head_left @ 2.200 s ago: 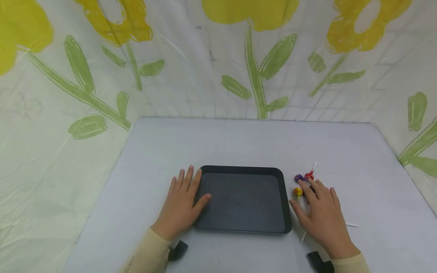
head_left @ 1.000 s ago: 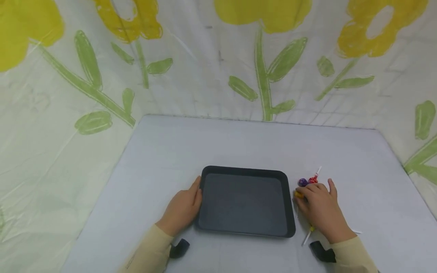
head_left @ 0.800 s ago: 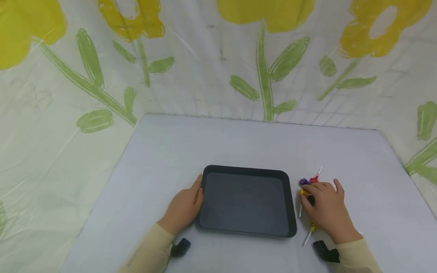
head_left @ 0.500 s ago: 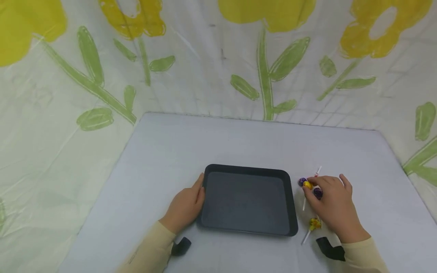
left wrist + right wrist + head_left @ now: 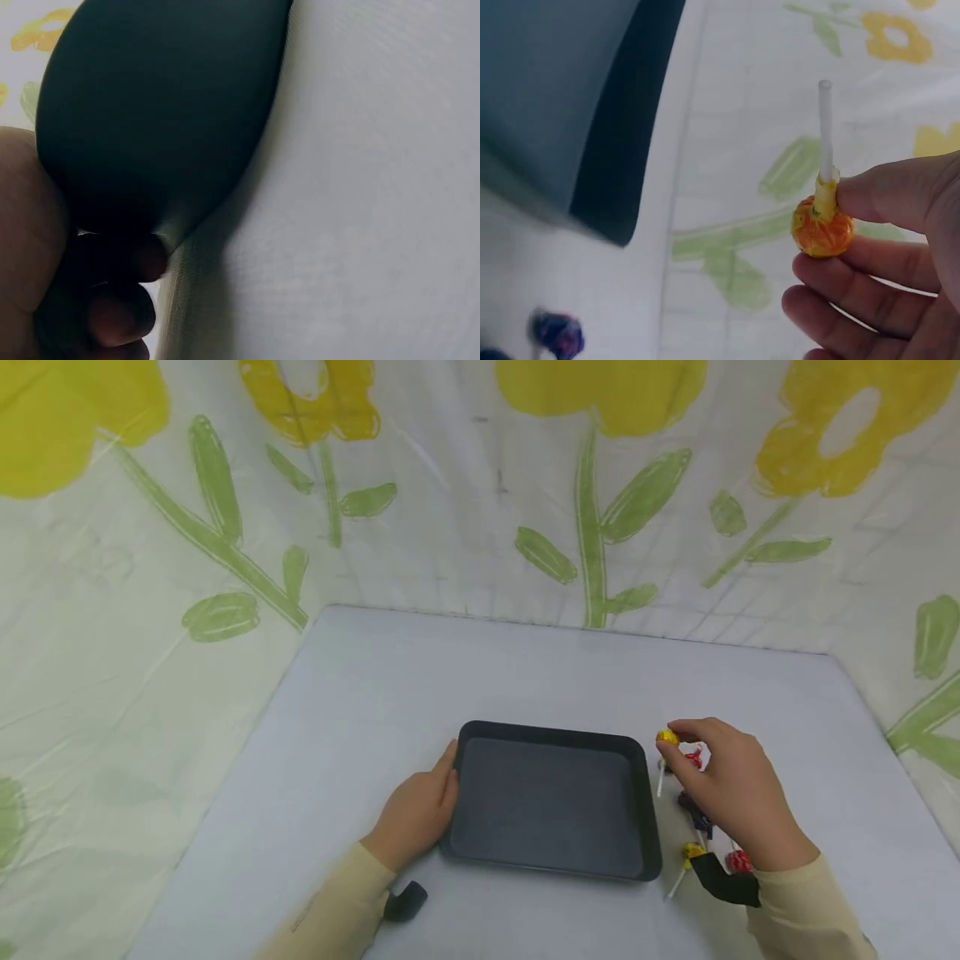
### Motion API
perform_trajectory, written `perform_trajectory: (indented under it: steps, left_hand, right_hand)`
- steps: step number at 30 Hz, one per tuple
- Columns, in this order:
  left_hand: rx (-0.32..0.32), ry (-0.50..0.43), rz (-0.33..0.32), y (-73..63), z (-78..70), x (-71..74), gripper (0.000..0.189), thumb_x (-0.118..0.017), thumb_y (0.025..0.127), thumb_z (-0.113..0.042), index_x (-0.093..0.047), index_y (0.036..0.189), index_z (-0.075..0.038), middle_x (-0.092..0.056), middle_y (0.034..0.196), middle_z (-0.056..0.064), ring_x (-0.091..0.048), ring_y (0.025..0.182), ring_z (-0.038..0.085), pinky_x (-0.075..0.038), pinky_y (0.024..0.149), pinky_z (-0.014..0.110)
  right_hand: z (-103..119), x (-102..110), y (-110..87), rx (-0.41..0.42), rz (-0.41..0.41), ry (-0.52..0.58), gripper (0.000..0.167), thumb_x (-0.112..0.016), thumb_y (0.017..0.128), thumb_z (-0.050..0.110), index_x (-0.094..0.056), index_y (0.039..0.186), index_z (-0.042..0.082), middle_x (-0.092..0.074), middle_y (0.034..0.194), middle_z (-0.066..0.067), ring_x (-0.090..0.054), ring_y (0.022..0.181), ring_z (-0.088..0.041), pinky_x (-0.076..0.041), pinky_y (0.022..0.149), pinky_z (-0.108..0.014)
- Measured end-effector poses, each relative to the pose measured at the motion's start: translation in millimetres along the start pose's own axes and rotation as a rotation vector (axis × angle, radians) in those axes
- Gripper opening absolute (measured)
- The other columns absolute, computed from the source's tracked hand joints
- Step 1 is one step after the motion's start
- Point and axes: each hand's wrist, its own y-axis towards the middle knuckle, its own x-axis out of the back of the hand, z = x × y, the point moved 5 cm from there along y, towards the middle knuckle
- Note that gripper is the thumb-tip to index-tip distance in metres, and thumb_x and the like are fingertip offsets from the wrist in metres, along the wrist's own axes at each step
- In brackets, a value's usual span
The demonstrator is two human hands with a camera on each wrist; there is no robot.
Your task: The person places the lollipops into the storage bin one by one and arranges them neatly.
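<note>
Raised in my right hand is a yellow-and-orange wrapped lollipop, pinched between thumb and fingertips near its head; the right wrist view shows its white stick. My left hand grips the left side of a dark grey tray, and in the left wrist view its fingers curl at the tray's edge. Below and around the right hand lie more lollipops: a red one, a dark purple one, a yellow one and another red one.
The white table bears the tray near its middle, with the lollipops close along the tray's right side. A flower-patterned sheet hangs behind and beside the table. Black wrist mounts stick out beneath both wrists.
My right hand has closed on the yellow-and-orange lollipop and lifted it up and away from the others. My left hand has gone from lying flat over the tray's left edge to gripping its side.
</note>
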Motion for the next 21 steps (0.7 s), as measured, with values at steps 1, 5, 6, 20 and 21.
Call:
perform_trajectory:
  steps: [1,5,6,20,21]
  left_hand:
    - [0.001,-0.004,0.002,-0.2,0.0,0.3,0.054,-0.045,0.111,-0.017,-0.038,0.160,0.003,-0.042,0.056,-0.007,-0.038,0.048,0.008,-0.034,0.048,0.029]
    - [0.006,-0.017,0.018,-0.7,0.3,-0.2,0.054,-0.044,0.111,-0.017,-0.036,0.161,0.003,-0.041,0.055,-0.007,-0.036,0.046,0.007,-0.032,0.045,0.028]
    - [0.007,-0.018,0.021,-0.8,0.4,-0.4,0.054,-0.044,0.111,-0.018,-0.036,0.161,0.003,-0.041,0.055,-0.008,-0.036,0.046,0.006,-0.031,0.045,0.028]
    - [-0.019,-0.037,0.005,-1.3,3.4,-2.8,0.053,-0.043,0.111,-0.017,-0.037,0.161,0.002,-0.042,0.055,-0.006,-0.036,0.047,0.007,-0.032,0.046,0.029]
    - [-0.019,-0.037,0.004,-1.3,3.7,-2.6,0.053,-0.043,0.111,-0.017,-0.037,0.161,0.002,-0.042,0.055,-0.006,-0.037,0.047,0.008,-0.032,0.046,0.029]
  right_hand:
    - [2.7,-1.5,2.4,-0.014,0.016,0.011,0.028,-0.078,0.095,0.020,-0.076,0.116,0.002,-0.075,0.107,-0.016,-0.069,0.093,-0.035,-0.052,0.077,-0.053]
    - [15.5,-8.0,10.9,-0.006,0.031,0.033,0.027,-0.078,0.095,0.022,-0.077,0.115,0.005,-0.075,0.107,-0.013,-0.070,0.091,-0.030,-0.054,0.075,-0.048]
    - [18.7,-10.0,12.7,0.004,0.028,0.033,0.025,-0.078,0.095,0.022,-0.078,0.114,0.006,-0.076,0.107,-0.011,-0.070,0.090,-0.028,-0.055,0.074,-0.047]
    - [56.6,-46.8,38.9,0.037,0.125,0.169,0.017,-0.079,0.095,0.019,-0.080,0.108,0.008,-0.076,0.102,-0.004,-0.070,0.085,-0.018,-0.052,0.072,-0.039]
    - [59.1,-50.9,41.2,0.037,0.138,0.179,0.017,-0.079,0.095,0.018,-0.080,0.108,0.007,-0.076,0.102,-0.005,-0.070,0.085,-0.019,-0.053,0.073,-0.040]
